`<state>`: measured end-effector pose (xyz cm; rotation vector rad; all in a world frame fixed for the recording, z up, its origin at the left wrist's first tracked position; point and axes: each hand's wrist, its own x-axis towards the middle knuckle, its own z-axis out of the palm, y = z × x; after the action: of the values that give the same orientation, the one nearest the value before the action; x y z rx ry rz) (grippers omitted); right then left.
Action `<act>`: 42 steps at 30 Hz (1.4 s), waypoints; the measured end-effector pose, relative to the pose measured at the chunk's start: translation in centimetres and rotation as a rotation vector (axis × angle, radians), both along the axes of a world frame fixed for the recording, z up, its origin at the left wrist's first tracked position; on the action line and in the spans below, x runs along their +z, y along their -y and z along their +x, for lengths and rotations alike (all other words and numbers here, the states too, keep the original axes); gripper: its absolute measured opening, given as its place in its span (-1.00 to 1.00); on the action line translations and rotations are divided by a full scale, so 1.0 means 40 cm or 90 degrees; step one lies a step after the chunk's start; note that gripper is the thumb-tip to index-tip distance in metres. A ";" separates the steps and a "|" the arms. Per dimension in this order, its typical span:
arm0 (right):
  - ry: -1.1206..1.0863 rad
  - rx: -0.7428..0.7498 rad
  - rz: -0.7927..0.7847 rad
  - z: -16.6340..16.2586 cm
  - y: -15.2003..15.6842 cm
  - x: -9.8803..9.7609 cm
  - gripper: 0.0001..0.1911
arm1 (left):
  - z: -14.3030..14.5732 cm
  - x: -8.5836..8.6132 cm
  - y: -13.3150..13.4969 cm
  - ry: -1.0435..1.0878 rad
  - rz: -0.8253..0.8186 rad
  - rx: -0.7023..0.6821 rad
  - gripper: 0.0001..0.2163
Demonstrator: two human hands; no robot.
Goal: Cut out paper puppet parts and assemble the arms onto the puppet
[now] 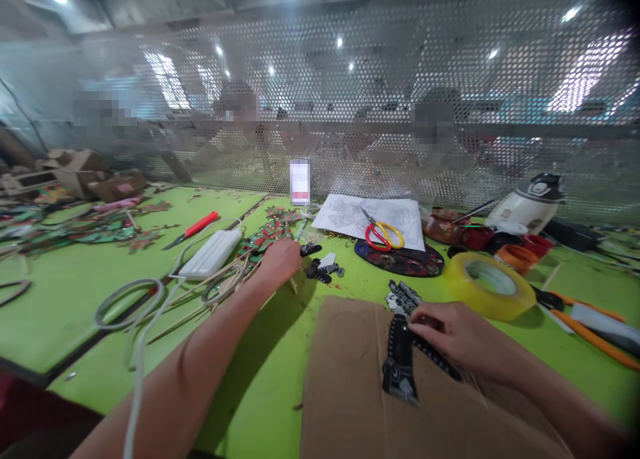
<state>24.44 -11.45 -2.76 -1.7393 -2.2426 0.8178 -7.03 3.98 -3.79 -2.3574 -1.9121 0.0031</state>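
My right hand [445,326] is closed in a pinch at the top of a flat black cut-out piece [400,362] with white patterning, which lies on a cardboard sheet [345,379]. A patterned black-and-white cut-out [400,298] adjoins it at the cardboard's far edge. My left hand [283,259] reaches forward over the green table, beside a small black cut-out [311,249]; its fingers are mostly hidden behind the back of the hand. Just to its right lie more black and white cut-outs [326,267]. Red and green cut-outs [270,229] are heaped behind my left hand.
Yellow-handled scissors [383,236] rest on paper drawings [345,212] and a dark palette [400,262]. A tape roll [490,282], paint pots [517,256] and a kettle [527,206] stand right. A white power strip [211,254], sticks, cable and red-handled knife [193,229] lie left.
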 end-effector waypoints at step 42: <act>-0.202 -0.101 0.130 -0.001 -0.006 0.011 -0.70 | 0.112 0.087 0.108 0.621 -0.303 -0.125 -0.87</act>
<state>24.41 -11.20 -2.33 -1.5475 -1.8853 0.7411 -2.53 -0.33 -0.32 -3.2368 -2.1590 -0.9777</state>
